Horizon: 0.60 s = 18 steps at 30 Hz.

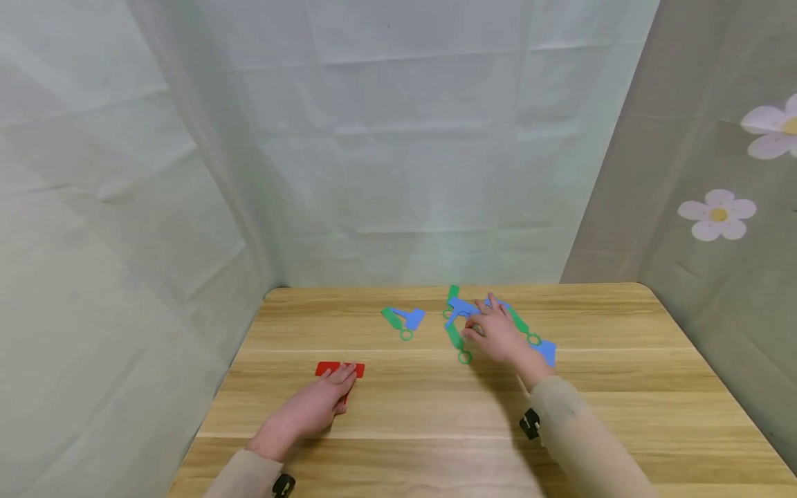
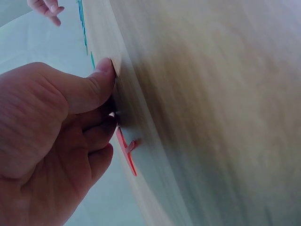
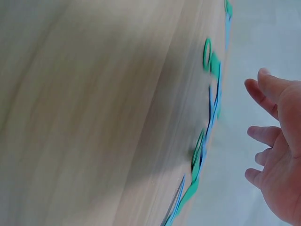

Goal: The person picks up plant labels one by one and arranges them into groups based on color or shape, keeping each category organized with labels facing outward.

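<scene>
My left hand (image 1: 341,387) lies near the table's front left, fingers flat on a red flat piece (image 1: 326,368). In the left wrist view the left hand (image 2: 101,108) has its thumb pressed to the wood and its fingers against the red piece (image 2: 128,155). My right hand (image 1: 482,318) reaches with spread fingers over a cluster of flat plastic shapes: a blue piece (image 1: 461,306), a green ringed strip (image 1: 456,339) and another blue piece (image 1: 546,351). The right wrist view shows the right hand (image 3: 263,136) a little off the green strips (image 3: 214,61) and blue strips (image 3: 214,106).
A separate green-and-blue pair (image 1: 405,319) lies left of the cluster. The wooden table (image 1: 405,422) is boxed in by pale fabric walls at the back and left, and a flowered curtain (image 1: 716,207) at the right.
</scene>
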Tool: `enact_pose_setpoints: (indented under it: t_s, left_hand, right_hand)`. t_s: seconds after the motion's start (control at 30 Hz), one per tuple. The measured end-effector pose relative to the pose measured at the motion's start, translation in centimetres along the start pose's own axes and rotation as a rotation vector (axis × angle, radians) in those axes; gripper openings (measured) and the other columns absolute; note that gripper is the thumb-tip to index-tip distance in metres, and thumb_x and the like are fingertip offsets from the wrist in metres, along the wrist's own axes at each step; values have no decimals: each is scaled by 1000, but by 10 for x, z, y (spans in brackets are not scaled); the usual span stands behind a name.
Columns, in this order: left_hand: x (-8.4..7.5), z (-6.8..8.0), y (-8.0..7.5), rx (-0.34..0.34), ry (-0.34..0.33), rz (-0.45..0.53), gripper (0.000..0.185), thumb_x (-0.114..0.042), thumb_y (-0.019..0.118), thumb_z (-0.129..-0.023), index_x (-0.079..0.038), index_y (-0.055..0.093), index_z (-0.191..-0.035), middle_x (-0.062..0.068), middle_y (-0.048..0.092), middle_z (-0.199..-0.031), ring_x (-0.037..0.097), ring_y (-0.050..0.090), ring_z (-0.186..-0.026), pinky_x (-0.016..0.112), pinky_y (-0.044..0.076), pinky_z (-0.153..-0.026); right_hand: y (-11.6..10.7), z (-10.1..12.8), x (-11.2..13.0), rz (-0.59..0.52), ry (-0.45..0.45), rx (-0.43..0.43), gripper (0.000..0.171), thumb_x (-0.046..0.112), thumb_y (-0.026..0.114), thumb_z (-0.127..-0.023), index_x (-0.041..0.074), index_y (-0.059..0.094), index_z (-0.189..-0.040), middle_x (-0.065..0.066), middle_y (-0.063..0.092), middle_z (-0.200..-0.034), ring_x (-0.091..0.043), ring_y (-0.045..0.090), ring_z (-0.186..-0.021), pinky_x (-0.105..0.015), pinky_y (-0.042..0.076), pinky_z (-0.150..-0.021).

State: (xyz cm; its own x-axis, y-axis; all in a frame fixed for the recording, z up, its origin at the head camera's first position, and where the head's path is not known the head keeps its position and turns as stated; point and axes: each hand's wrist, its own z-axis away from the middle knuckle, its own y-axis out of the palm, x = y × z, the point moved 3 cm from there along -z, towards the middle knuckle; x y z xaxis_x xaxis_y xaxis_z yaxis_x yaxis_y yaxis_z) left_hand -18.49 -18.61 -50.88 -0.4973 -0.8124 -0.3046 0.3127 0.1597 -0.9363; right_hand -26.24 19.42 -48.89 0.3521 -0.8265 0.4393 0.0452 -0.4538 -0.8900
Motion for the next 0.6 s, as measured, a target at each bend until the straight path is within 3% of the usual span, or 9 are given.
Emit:
enact_pose_setpoints:
  t_s: [0.33,0.6]
  left_hand:
    - [-3,1,0,4,24,-1,58,-3,71,-101,9,50,-154,23,42,-166,39,39,-154,57,33,-124]
    - [-1,3,-1,11,25,39,61,-6,72,-101,8,49,-155,23,41,-166,40,38,-155,58,32,-124]
  right_hand:
    - [-33,30,-44,44,77,-63,9,19,71,-105,13,75,-99,-40,42,-156,-67,14,-152,-81,17,-118]
    - [-51,53,-80,42,161,-49,15,17,67,-106,6,74,-115,-44,36,-157,-70,11,-151,-82,14,-118]
